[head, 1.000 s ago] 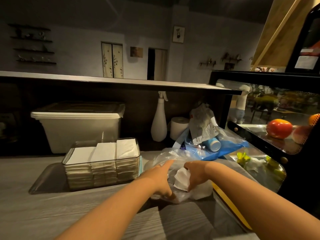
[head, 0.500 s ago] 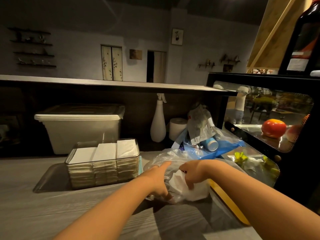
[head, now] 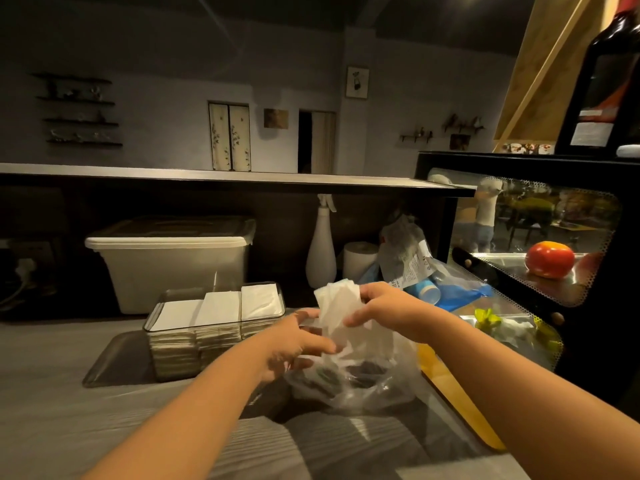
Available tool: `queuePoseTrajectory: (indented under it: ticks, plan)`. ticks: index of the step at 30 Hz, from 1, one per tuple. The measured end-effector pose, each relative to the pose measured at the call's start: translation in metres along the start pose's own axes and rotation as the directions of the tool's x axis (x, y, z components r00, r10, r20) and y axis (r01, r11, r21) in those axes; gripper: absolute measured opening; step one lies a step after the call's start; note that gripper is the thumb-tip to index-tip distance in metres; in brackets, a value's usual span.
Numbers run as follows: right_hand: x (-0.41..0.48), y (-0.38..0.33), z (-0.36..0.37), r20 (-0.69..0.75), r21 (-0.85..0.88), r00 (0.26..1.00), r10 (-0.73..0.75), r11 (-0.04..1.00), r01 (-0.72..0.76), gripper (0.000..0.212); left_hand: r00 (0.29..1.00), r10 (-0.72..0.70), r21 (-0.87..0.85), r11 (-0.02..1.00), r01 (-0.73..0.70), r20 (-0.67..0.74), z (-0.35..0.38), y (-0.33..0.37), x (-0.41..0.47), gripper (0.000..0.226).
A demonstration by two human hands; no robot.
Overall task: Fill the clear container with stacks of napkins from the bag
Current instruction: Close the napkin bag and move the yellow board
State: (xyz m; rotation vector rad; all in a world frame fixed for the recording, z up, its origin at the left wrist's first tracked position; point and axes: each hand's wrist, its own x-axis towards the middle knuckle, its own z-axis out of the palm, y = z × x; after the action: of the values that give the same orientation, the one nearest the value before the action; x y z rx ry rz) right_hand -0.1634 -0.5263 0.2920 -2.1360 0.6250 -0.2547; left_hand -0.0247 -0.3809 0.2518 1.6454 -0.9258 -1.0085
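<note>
The clear container (head: pixel 157 329) stands on the counter left of centre, with three stacks of white napkins (head: pixel 221 308) side by side in it. To its right lies a crumpled clear plastic bag (head: pixel 367 382). My right hand (head: pixel 388 310) grips a bunch of white napkins (head: pixel 337 303) lifted above the bag's mouth. My left hand (head: pixel 294 344) is at the bag's left side with fingers spread and bent against the plastic, just below the napkins.
A large white lidded bin (head: pixel 169 258) stands behind the container. A white spray bottle (head: pixel 321 254), a paper roll (head: pixel 358 259) and a blue bag of items (head: pixel 446 289) are behind the plastic bag. A black display case (head: pixel 571 258) with a tomato closes off the right.
My right hand has pulled the bunch of napkins up out of the bag. My left hand has slid from inside the bag's mouth to its left edge.
</note>
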Motion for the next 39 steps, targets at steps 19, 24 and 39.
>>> queuePoseTrajectory:
  ticks: [19, 24, 39]
  plan:
    - [0.047, 0.037, 0.077, -0.187, 0.687, 0.981, -0.053, 0.707, 0.169, 0.015, 0.986, 0.02, -0.369, 0.926, -0.08, -0.164, -0.004, -0.052, 0.017, 0.021]
    - [0.048, 0.044, 0.075, -0.252, 0.621, 0.966, -0.064, 0.755, 0.212, 0.023, 0.988, 0.019, -0.432, 0.898, -0.085, -0.155, -0.01, -0.063, 0.021, 0.026]
    - [0.039, 0.043, 0.078, -0.387, 0.481, 0.892, -0.233, 0.774, 0.411, 0.033, 0.986, 0.089, -0.59, 0.792, -0.156, -0.142, -0.005, -0.065, 0.014, 0.024]
